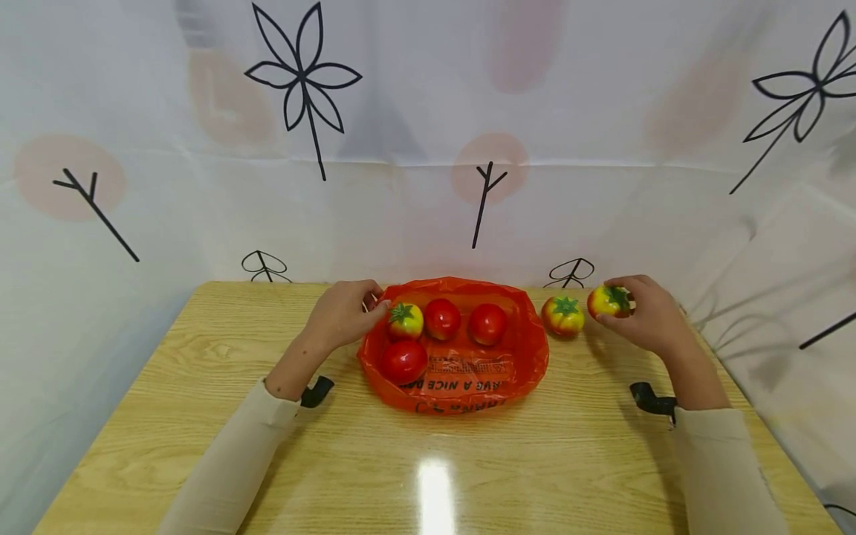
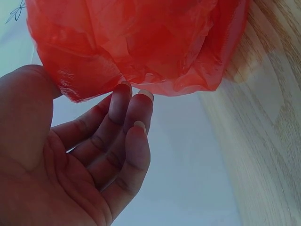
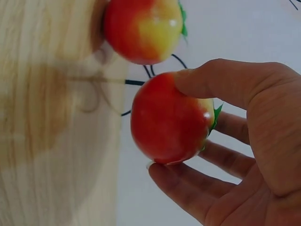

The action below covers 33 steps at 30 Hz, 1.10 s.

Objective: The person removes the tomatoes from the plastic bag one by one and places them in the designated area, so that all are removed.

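A red plastic bag (image 1: 468, 371) lies open on the table with several tomatoes in it, among them a yellow-red one (image 1: 406, 322) at its left side and plain red ones beside it. My left hand (image 1: 345, 313) holds the bag's left rim between thumb and fingers; the left wrist view shows its fingertips (image 2: 123, 92) right at the bag's edge. Past the bag's other end, my right hand (image 1: 645, 312) grips a red-yellow tomato (image 3: 167, 125) with a green leafy top. Close to its left, another red-yellow tomato (image 1: 563, 317) sits on the table.
The wooden table (image 1: 535, 475) ends at a white patterned cloth (image 1: 401, 208) hanging behind it. Dark wrist mounts (image 1: 652, 401) stick out by both forearms.
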{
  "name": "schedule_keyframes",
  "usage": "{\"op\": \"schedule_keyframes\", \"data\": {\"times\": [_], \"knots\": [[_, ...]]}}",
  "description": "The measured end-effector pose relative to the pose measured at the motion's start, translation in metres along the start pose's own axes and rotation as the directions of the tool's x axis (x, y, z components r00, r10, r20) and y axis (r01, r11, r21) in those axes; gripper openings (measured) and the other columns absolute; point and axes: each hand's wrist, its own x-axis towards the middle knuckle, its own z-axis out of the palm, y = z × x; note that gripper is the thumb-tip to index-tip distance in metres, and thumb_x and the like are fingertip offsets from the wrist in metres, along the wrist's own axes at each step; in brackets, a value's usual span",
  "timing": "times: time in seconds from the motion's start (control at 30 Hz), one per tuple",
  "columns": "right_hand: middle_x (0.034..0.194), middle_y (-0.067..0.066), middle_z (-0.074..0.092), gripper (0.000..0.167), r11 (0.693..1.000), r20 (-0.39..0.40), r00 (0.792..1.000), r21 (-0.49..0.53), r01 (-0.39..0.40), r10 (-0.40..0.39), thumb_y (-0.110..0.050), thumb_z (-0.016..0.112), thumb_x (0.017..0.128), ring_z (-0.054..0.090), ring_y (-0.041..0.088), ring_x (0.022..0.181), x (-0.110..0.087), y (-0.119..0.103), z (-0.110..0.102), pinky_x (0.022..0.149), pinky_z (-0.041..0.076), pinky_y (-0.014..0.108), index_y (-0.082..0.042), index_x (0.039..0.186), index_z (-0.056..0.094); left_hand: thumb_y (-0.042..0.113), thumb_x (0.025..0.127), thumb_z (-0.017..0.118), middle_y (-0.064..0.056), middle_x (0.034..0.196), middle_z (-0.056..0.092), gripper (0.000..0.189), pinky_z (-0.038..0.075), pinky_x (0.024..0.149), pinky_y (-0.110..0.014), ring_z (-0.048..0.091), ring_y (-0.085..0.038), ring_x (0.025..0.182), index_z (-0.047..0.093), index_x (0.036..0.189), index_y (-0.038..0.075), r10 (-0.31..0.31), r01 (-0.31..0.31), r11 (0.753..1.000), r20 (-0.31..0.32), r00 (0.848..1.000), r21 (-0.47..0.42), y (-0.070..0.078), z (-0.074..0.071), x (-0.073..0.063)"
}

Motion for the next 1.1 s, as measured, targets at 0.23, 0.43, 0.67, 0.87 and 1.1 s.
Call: {"op": "schedule_keyframes", "data": {"times": [0.23, 0.43, 0.67, 0.87, 1.1], "knots": [[0.133, 0.038, 0.053, 0.056, 1.000, 0.009, 1.000, -0.008, 0.006, -0.006, -0.011, 0.086, 0.085, 0.055, 0.056, 0.110, 0.002, 0.008, 0.008, 0.094, 0.047, 0.072, 0.010, 0.130, 0.062, 0.033, 0.101, 0.065, -0.002, 0.092, 0.072, 0.031, 0.054, 0.065, -0.033, 0.063, -0.018, 0.076, 0.075, 0.115, 0.008, 0.000, 0.000, 1.000, -0.002, 1.000, 0.006, 0.001, -0.001, 0.000], [0.136, 0.039, 0.050, 0.058, 1.000, 0.051, 0.999, -0.010, -0.008, 0.008, -0.015, 0.086, 0.085, 0.051, 0.060, 0.118, 0.004, 0.013, 0.010, 0.099, 0.041, 0.076, 0.010, 0.132, 0.060, 0.034, 0.101, 0.065, -0.002, 0.091, 0.072, 0.030, 0.053, 0.064, -0.033, 0.063, -0.018, 0.076, 0.075, 0.114, 0.008, -0.006, 0.006, 1.000, 0.000, 1.000, 0.003, 0.002, -0.001, -0.001], [0.136, 0.040, 0.051, 0.060, 1.000, 0.087, 0.996, -0.019, -0.005, 0.006, -0.015, 0.085, 0.086, 0.050, 0.062, 0.121, 0.003, 0.013, 0.011, 0.102, 0.040, 0.076, 0.012, 0.133, 0.059, 0.034, 0.101, 0.065, -0.002, 0.091, 0.072, 0.030, 0.053, 0.064, -0.033, 0.062, -0.019, 0.075, 0.075, 0.114, 0.008, -0.005, 0.005, 1.000, 0.001, 1.000, 0.009, 0.002, -0.001, -0.001], [0.137, 0.041, 0.051, 0.061, 1.000, 0.095, 0.995, -0.024, 0.000, 0.002, -0.015, 0.085, 0.086, 0.049, 0.063, 0.122, 0.003, 0.012, 0.010, 0.103, 0.039, 0.077, 0.012, 0.134, 0.058, 0.033, 0.101, 0.065, -0.002, 0.091, 0.072, 0.030, 0.053, 0.064, -0.032, 0.062, -0.018, 0.075, 0.075, 0.113, 0.007, -0.004, 0.004, 1.000, 0.005, 1.000, 0.009, 0.002, -0.001, 0.000], [0.135, 0.042, 0.050, 0.062, 0.999, 0.103, 0.995, -0.032, 0.004, -0.001, -0.017, 0.084, 0.087, 0.050, 0.063, 0.119, 0.002, 0.011, 0.008, 0.100, 0.040, 0.077, 0.012, 0.135, 0.058, 0.032, 0.101, 0.065, -0.002, 0.090, 0.071, 0.029, 0.052, 0.063, -0.032, 0.061, -0.018, 0.074, 0.075, 0.112, 0.007, 0.002, -0.002, 1.000, 0.002, 1.000, 0.003, 0.000, -0.001, 0.000]]}}
